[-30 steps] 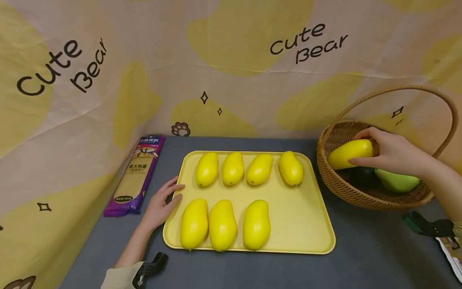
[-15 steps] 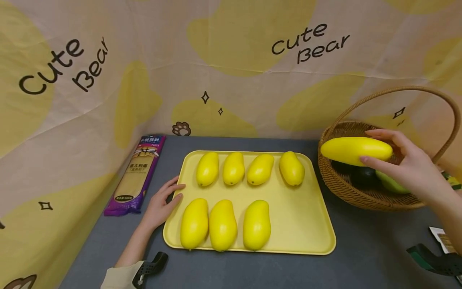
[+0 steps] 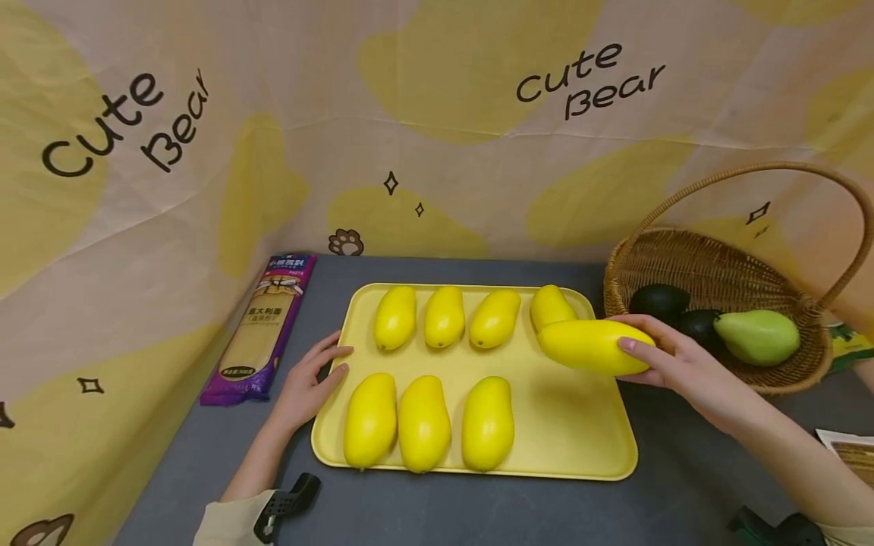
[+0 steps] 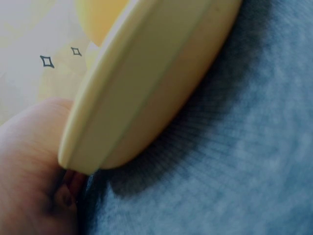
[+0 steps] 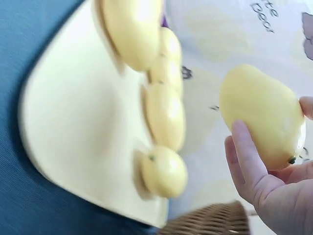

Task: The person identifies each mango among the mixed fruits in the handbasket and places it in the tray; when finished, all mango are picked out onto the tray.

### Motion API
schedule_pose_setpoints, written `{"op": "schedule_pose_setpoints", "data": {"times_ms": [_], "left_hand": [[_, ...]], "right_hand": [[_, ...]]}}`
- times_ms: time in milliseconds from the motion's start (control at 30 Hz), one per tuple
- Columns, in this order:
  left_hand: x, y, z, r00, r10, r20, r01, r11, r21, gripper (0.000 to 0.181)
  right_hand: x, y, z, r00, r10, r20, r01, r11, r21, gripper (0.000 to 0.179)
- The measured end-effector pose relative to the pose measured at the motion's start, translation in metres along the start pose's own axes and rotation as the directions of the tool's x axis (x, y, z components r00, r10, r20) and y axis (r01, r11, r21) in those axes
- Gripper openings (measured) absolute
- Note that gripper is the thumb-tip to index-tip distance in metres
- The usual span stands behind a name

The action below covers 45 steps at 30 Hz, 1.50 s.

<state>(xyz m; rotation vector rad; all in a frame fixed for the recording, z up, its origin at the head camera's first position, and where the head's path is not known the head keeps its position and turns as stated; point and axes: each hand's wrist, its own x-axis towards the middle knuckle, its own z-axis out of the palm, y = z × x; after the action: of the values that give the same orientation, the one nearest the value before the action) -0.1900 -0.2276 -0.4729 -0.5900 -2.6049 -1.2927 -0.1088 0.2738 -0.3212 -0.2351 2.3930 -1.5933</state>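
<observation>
My right hand (image 3: 672, 356) grips a yellow mango (image 3: 590, 345) over the right part of the yellow tray (image 3: 567, 425). The mango (image 5: 259, 115) lies between thumb and fingers in the right wrist view, and overlaps the last back-row mango in the head view. On the tray, several mangoes (image 3: 444, 318) line the back and three mangoes (image 3: 425, 425) line the front. My left hand (image 3: 307, 390) rests at the tray's left edge, its fingertips over the rim. From the left wrist, the tray's side wall (image 4: 122, 83) shows beside that hand (image 4: 34, 161).
A wicker basket (image 3: 614, 277) with a tall handle stands at the right, holding a green pear (image 3: 758, 337) and dark avocados (image 3: 658, 301). A purple pasta packet (image 3: 259, 330) lies left of the tray. A patterned cloth (image 3: 444, 76) hangs behind the dark table (image 3: 478, 516).
My right hand has lifted the mango out of the basket and carried it left over the tray, uncovering the pear and avocados. My left hand has stayed at the tray's edge.
</observation>
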Motion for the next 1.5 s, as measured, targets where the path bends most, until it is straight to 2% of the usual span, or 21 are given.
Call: {"op": "schedule_pose_setpoints", "data": {"times_ms": [267, 400, 633, 833, 967, 1100, 1267, 1400, 1500], "left_hand": [[0.000, 0.000, 0.001, 1.000, 0.004, -0.004, -0.004, 1.000, -0.001, 0.029], [0.000, -0.001, 0.001, 1.000, 0.002, -0.003, -0.002, 1.000, 0.003, 0.029], [0.000, -0.002, 0.001, 1.000, 0.000, -0.004, 0.000, 1.000, 0.017, 0.029], [0.000, -0.001, 0.000, 1.000, -0.004, 0.001, 0.004, 1.000, 0.016, 0.029], [0.001, -0.001, 0.000, 1.000, -0.006, 0.003, 0.006, 1.000, 0.017, 0.029], [0.001, -0.002, 0.000, 1.000, -0.006, 0.003, 0.006, 1.000, 0.017, 0.029], [0.000, -0.001, 0.000, 1.000, -0.009, 0.003, 0.009, 1.000, 0.013, 0.029], [0.000, 0.001, 0.000, 1.000, -0.004, 0.000, 0.004, 1.000, 0.012, 0.029], [0.000, 0.002, -0.001, 1.000, 0.000, -0.001, 0.000, 1.000, 0.013, 0.029]], "right_hand": [[0.003, 0.028, 0.021, 0.993, 0.102, 0.060, -0.106, 0.992, 0.065, 0.049], [0.004, 0.044, 0.026, 0.986, 0.155, 0.055, -0.157, 0.987, 0.033, 0.057], [0.004, 0.060, 0.035, 0.960, 0.281, 0.000, -0.280, 0.958, -0.061, 0.064], [0.006, 0.064, 0.036, 0.947, 0.319, -0.034, -0.320, 0.942, -0.097, 0.069], [0.008, 0.067, 0.036, 0.958, 0.279, -0.060, -0.286, 0.935, -0.209, 0.059], [0.009, 0.069, 0.036, 0.970, 0.233, -0.061, -0.240, 0.913, -0.330, 0.048], [0.009, 0.067, 0.038, 0.981, 0.187, -0.046, -0.190, 0.899, -0.395, 0.042], [0.009, 0.067, 0.040, 0.997, 0.046, -0.067, -0.072, 0.878, -0.473, 0.037], [0.010, 0.069, 0.042, 0.994, -0.086, -0.065, 0.040, 0.856, -0.516, 0.045]]}}
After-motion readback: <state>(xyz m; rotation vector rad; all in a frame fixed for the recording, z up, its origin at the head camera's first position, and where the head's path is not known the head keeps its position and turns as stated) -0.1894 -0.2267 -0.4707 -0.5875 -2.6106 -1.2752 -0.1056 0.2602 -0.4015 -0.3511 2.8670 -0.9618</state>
